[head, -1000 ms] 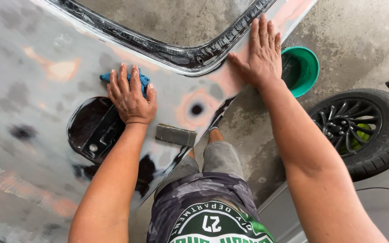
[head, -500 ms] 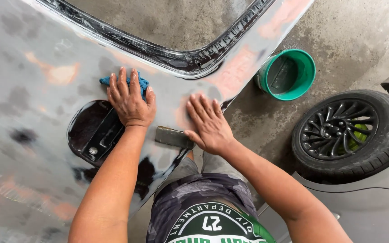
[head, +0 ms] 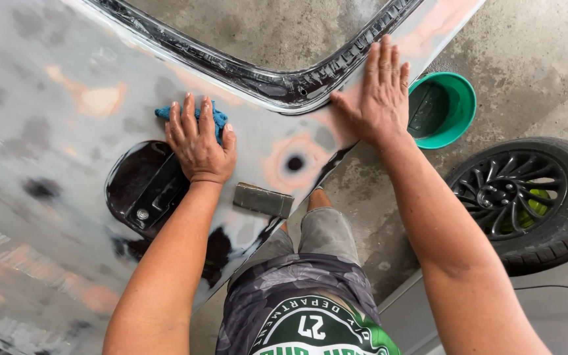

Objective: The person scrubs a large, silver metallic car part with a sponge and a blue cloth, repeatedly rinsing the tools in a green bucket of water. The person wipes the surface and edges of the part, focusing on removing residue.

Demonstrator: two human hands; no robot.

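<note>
Sanded grey car panel [head: 54, 131] is lying across the frame, unchanged. Right hand [head: 376, 98] has moved up from beside the grey sanding block [head: 263, 200] and is now pressing flat, fingers spread, holding nothing, near the window edge. Left hand [head: 198, 141] is still pressing open-palmed on the blue cloth [head: 165, 113], above the dark filler recess [head: 141, 187].

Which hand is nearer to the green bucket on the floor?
The right hand. It lies flat on the sanded panel just left of the green bucket. The left hand presses a blue cloth much farther left.
</note>
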